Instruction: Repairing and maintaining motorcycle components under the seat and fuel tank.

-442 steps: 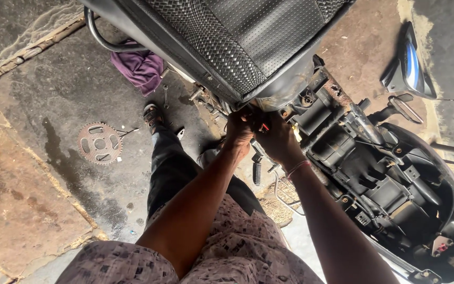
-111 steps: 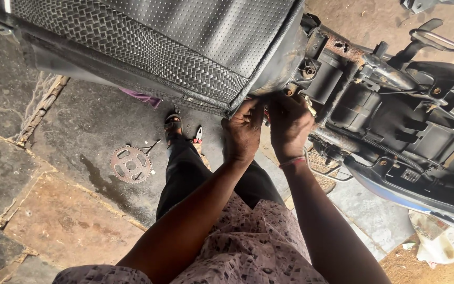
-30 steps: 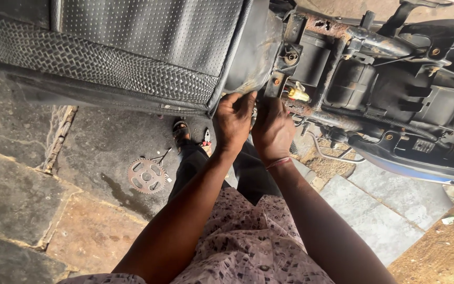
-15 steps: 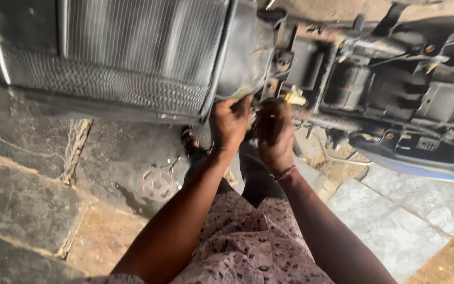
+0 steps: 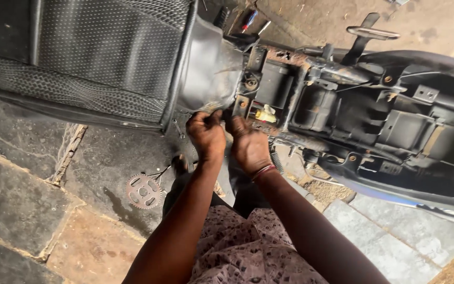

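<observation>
Seat hinge bracket (image 5: 245,97) sits just above my knuckles, where the raised seat (image 5: 90,58) meets the frame. My left hand (image 5: 206,134) and right hand (image 5: 249,146) have moved from side by side to curled, pinching its lower edge. Beyond my right hand, the open tray (image 5: 311,102) holds a yellow connector (image 5: 265,113).

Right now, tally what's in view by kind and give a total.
Hands at the seat hinge: 2, left hand and right hand
Motorcycle seat, raised: 1
Sprocket on the ground: 1
Screwdriver on the ground: 1
Yellow connector in the frame: 1
Total: 6
</observation>
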